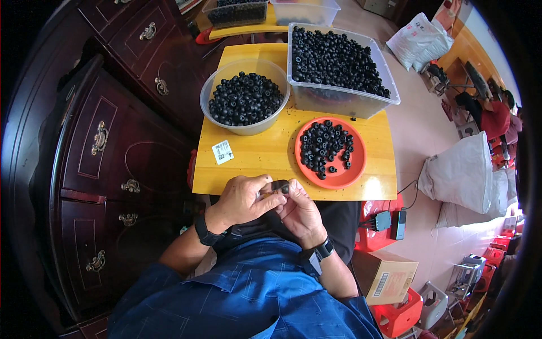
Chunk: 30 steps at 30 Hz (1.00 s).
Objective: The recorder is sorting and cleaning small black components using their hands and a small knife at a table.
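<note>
Just off the table's near edge, my left hand and my right hand meet in front of my body. Between their fingertips is a small black ring-shaped part, pinched by both hands. A dark band covers part of a finger of the left hand. Beyond the right hand, a red-orange plate carries loose black ring-shaped parts. A round translucent tub stands farther back, heaped with the same kind of parts. To its right, a large clear rectangular bin is filled with them too.
A white label lies on the yellow table. Dark wooden drawers line the left side. At right are a red stool bearing small dark devices, a cardboard box and white sacks. Another person sits far right.
</note>
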Motion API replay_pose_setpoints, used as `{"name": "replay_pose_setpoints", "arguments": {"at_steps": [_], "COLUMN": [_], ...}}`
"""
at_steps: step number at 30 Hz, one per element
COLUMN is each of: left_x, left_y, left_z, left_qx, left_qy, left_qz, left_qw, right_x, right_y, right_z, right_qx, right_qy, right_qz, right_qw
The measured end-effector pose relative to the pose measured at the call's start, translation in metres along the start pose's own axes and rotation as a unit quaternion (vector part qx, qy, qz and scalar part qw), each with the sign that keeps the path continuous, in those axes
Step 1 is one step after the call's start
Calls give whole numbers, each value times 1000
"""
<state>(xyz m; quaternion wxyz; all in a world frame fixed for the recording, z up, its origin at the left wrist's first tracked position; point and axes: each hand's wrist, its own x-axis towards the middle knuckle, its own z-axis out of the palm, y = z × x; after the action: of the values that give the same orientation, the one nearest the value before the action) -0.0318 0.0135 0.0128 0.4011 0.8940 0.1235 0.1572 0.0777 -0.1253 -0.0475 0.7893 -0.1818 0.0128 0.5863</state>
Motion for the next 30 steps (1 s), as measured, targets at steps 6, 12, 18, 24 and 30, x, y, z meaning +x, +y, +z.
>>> {"name": "replay_pose_setpoints", "arguments": {"at_steps": [6,12,18,24,30], "left_x": [3,4,1,8,45], "left_y": [17,10,-1,13,14], "left_z": [-6,3,6,-6,-56], "left_qx": [-45,-151,-273,-81,127], "left_qy": [31,21,-12,-11,108], "left_qz": [-5,-4,-75,-38,9], "left_qw": [998,988,959,996,986], "right_x": [0,0,-2,2,5], "right_y": [-1,0,0,-5,-39], "right_z": [0,1,-4,-8,6], "right_qx": [8,-5,5,-104,-438], "right_qy": [-7,-9,-59,-28,35], "right_qz": [30,48,56,28,-203], "right_qw": [1000,999,997,994,875]}}
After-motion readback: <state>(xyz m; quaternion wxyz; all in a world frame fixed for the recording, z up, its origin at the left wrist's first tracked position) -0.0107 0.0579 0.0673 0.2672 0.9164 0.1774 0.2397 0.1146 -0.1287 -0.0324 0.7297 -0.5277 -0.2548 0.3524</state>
